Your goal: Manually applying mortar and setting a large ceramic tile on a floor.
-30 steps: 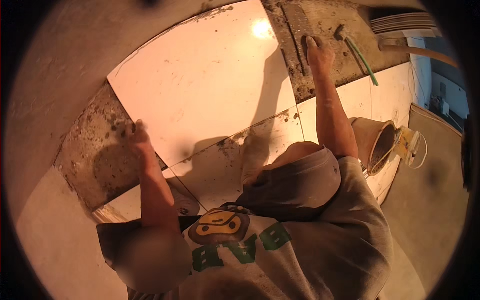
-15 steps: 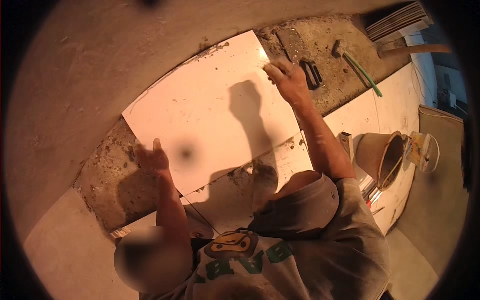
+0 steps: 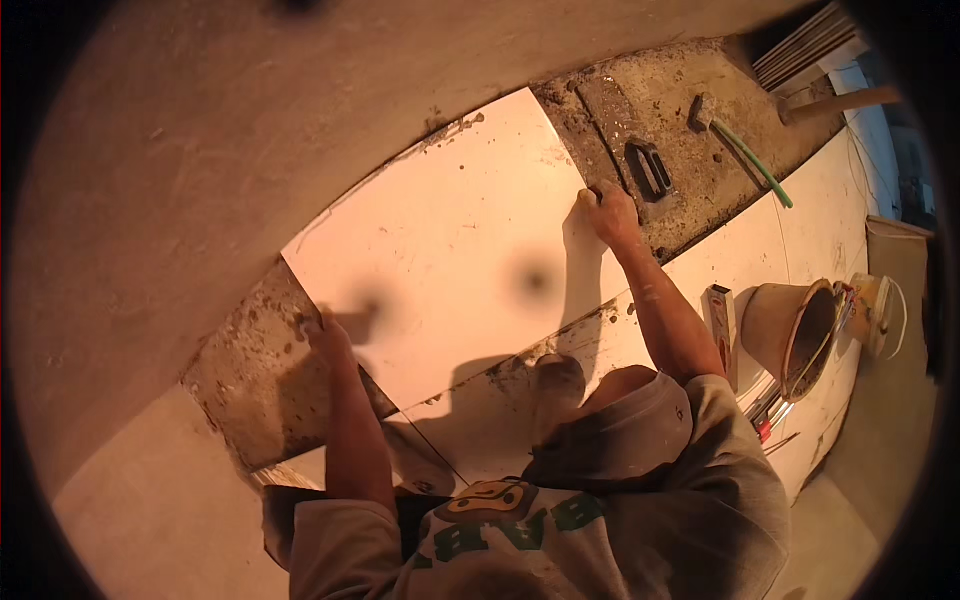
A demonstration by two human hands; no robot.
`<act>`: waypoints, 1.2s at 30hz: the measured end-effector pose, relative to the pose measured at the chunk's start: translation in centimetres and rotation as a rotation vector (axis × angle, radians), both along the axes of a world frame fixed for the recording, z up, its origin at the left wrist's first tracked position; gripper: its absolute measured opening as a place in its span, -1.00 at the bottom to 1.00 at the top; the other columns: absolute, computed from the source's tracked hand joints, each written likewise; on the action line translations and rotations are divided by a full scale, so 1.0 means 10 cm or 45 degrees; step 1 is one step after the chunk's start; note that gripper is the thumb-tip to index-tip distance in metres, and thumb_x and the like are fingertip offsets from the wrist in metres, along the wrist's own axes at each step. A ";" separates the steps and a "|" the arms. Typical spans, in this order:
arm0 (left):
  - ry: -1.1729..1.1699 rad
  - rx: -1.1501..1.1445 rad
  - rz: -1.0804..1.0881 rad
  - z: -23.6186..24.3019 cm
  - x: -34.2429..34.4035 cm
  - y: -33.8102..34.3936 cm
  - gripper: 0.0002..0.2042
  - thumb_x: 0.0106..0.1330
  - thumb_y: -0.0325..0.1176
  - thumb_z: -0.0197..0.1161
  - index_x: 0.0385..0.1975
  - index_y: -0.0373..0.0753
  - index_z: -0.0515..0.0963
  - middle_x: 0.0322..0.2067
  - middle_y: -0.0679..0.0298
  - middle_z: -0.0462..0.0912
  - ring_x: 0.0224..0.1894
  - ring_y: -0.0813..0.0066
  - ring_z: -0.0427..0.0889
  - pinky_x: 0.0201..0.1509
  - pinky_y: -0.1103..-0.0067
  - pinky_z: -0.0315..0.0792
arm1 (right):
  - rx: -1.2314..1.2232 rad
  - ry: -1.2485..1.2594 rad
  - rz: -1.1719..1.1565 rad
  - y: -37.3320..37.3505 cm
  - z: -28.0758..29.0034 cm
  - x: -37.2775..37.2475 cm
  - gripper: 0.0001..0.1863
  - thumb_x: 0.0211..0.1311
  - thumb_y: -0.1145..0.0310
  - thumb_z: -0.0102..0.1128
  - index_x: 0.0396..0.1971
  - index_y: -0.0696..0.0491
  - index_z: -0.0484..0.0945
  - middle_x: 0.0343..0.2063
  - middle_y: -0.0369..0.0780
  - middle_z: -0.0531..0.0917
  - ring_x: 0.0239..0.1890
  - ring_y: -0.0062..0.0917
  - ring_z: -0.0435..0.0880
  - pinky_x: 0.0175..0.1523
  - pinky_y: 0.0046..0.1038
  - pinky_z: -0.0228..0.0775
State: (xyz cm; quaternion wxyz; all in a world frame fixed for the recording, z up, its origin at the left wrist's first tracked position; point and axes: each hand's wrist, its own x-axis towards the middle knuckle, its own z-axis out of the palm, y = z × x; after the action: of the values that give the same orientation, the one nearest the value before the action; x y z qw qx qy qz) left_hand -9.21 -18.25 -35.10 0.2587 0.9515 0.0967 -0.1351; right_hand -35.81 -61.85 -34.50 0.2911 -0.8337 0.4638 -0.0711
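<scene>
A large white floor tile lies tilted across the view, its far edge along the wall and its near edge against another laid tile. On its left edge my left hand is closed, thumb near the rim and fingers partly hidden beyond the side. My right hand grips the right edge, thumb on top. Just beyond it, a black-handled trowel rests on the rough mortar bed. A hammer with a green handle lies farther right.
To the right stand a mortar-stained bucket and a smaller pail with a wire handle. A metal bar is beside the bucket. Long strips are stacked far right. A bare wall bounds the far side. Mortar bed also shows left of the tile.
My right hand has moved from near the tile's far right corner toward me along its right edge. My left hand has closed at the left edge. The whole view has shifted slightly.
</scene>
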 end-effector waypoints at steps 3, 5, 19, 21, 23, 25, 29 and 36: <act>0.143 -0.106 0.187 -0.06 -0.05 0.07 -0.52 0.35 -0.08 0.04 0.08 -0.37 0.44 0.03 -0.03 0.47 0.05 0.17 0.46 0.04 0.35 0.39 | -0.356 -0.065 0.124 -0.01 -0.11 0.07 -0.70 0.15 0.17 0.21 -0.34 0.14 0.57 -0.39 0.03 0.62 -0.26 -0.03 0.60 -0.11 -0.15 0.42; 0.132 -0.251 0.281 -0.09 -0.02 0.08 -0.60 0.35 -0.13 0.00 -0.07 -0.33 0.58 -0.08 0.06 0.52 -0.09 0.25 0.49 -0.07 0.40 0.40 | -0.195 -0.001 0.031 -0.01 -0.11 0.15 -0.70 0.15 0.18 0.20 -0.35 0.14 0.55 -0.39 0.04 0.61 -0.26 -0.03 0.60 -0.13 -0.15 0.41; 0.015 -1.127 0.281 0.14 -0.18 0.21 -0.74 0.23 -0.35 0.19 -0.61 -0.15 0.25 -0.51 0.49 0.23 -0.42 0.63 0.21 -0.31 0.50 0.22 | 0.067 -0.343 -0.295 0.13 0.22 0.06 -0.69 0.18 0.23 0.22 -0.37 0.20 0.44 -0.43 -0.06 0.54 -0.34 -0.35 0.50 -0.16 -0.28 0.35; 0.060 -1.188 0.306 0.08 -0.15 0.23 -0.71 0.23 -0.38 0.17 -0.63 -0.10 0.19 -0.54 0.51 0.13 -0.44 0.64 0.15 -0.35 0.50 0.18 | 0.060 -0.284 -0.295 0.13 0.21 0.05 -0.69 0.18 0.23 0.22 -0.37 0.20 0.45 -0.42 -0.06 0.55 -0.33 -0.33 0.51 -0.15 -0.29 0.35; 0.118 -1.083 0.324 0.02 -0.11 0.27 -0.72 0.23 -0.38 0.19 -0.63 -0.11 0.22 -0.53 0.50 0.15 -0.43 0.62 0.15 -0.35 0.49 0.17 | 0.056 -0.251 -0.271 0.13 0.16 0.05 -0.69 0.17 0.22 0.23 -0.36 0.20 0.46 -0.41 -0.06 0.56 -0.32 -0.32 0.52 -0.14 -0.29 0.35; 0.225 -0.980 0.299 -0.08 -0.12 0.26 -0.73 0.23 -0.39 0.21 -0.64 -0.12 0.26 -0.51 0.49 0.17 -0.42 0.61 0.14 -0.36 0.48 0.17 | 0.036 -0.163 -0.329 0.11 0.09 0.03 -0.69 0.17 0.23 0.21 -0.37 0.22 0.47 -0.40 -0.05 0.57 -0.30 -0.29 0.54 -0.13 -0.28 0.36; -0.076 -0.814 0.594 -0.19 -0.19 0.12 -0.86 0.20 -0.39 0.28 -0.49 -0.31 0.51 -0.46 0.39 0.42 -0.39 0.51 0.34 -0.30 0.49 0.30 | 0.045 -0.062 -0.294 0.06 -0.08 0.04 -0.65 0.13 0.21 0.23 -0.33 0.24 0.51 -0.39 -0.01 0.61 -0.29 -0.22 0.59 -0.14 -0.24 0.39; 0.003 -0.511 0.556 -0.20 -0.17 -0.02 -0.82 0.19 -0.35 0.31 -0.36 -0.37 0.60 -0.39 0.27 0.61 -0.33 0.45 0.54 -0.19 0.51 0.42 | -0.085 -0.024 -0.217 -0.05 -0.23 0.12 -0.63 0.06 0.15 0.24 -0.41 0.22 0.50 -0.41 0.06 0.60 -0.27 0.00 0.59 -0.14 -0.10 0.40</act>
State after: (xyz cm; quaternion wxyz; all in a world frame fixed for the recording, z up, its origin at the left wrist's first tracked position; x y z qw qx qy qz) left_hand -10.90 -18.46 -37.05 0.4646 0.8378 0.2710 -0.0939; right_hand -34.63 -62.39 -36.84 0.2603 -0.7998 0.5277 -0.1190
